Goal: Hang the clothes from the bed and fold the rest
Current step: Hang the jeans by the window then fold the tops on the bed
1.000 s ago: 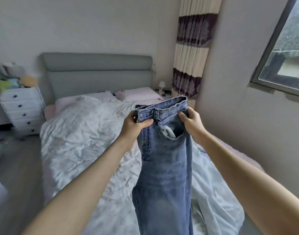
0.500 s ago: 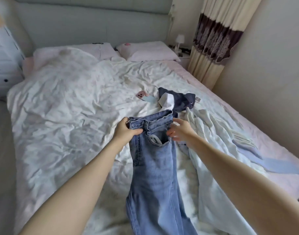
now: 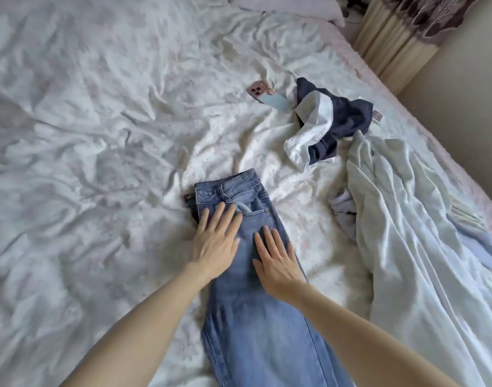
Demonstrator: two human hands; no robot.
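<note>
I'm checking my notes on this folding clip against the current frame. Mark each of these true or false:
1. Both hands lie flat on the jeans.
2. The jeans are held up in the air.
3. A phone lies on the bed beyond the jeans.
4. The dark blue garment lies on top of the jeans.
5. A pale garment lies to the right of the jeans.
1. True. The left hand and right hand rest open, palms down, on the jeans.
2. False. They lie on the bed.
3. True. The phone lies farther up the bed.
4. False. The dark blue garment lies apart, beyond them to the right.
5. True. The pale garment lies there, crumpled.
</note>
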